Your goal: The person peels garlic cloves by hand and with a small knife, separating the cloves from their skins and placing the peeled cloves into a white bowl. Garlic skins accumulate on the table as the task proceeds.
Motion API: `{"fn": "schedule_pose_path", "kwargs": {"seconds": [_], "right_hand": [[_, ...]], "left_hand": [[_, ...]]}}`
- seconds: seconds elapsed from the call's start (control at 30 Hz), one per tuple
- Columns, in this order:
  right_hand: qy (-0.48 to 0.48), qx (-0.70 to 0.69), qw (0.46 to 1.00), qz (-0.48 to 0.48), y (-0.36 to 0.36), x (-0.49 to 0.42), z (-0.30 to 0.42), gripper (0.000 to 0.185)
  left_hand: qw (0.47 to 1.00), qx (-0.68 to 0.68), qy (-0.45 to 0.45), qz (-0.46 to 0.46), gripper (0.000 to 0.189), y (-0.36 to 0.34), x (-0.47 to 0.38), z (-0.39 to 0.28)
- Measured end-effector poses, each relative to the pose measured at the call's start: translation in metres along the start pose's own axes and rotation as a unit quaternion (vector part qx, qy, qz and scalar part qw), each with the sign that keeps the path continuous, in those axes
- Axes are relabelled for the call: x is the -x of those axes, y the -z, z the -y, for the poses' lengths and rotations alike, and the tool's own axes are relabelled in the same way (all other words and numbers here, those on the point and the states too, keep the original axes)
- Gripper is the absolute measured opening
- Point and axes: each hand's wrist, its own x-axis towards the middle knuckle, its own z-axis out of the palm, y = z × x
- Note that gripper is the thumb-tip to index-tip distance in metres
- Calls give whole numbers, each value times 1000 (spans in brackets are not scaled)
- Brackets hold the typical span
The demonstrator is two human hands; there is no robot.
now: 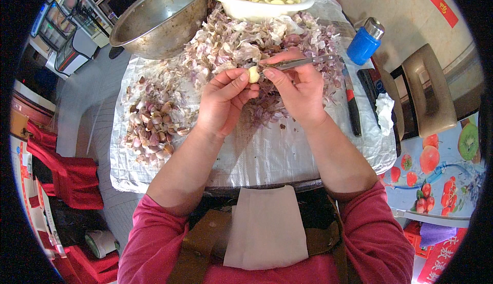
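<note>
A peeled, pale garlic clove (253, 74) sits between the thumb and fingers of my left hand (227, 97). My right hand (298, 87) grips a slim metal tool (304, 62), whose handle end points to the right; I cannot tell whether it is a small knife or tweezers. The tool's tip and my right thumb are right beside the clove. Beneath and beyond both hands spreads a heap of papery garlic skins (238, 49). To the left of my left hand lies a pile of unpeeled garlic cloves (152, 128).
A large metal basin (165, 22) and a white bowl (265, 11) of peeled cloves stand at the back of the sheet-covered table (262, 156). Along the right edge are a blue bottle (363, 45), a black-and-red-handled tool (353, 114), a crumpled tissue (384, 113) and a chair (429, 91).
</note>
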Motion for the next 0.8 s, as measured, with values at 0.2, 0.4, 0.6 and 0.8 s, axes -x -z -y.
{"fn": "schedule_pose_path", "kwargs": {"seconds": [0.2, 0.4, 0.6, 0.8], "right_hand": [[38, 2, 999, -38, -2, -1, -2, 10], [61, 40, 996, -45, 0, -2, -4, 8], [189, 225, 955, -32, 6, -3, -2, 10], [159, 210, 964, -29, 9, -2, -2, 7]], "left_hand": [[1000, -22, -13, 12, 10, 0, 0, -2], [999, -40, -20, 20, 10, 1, 0, -3], [999, -28, -35, -2, 11, 1, -2, -1], [998, 9, -47, -42, 14, 0, -2, -3]]}}
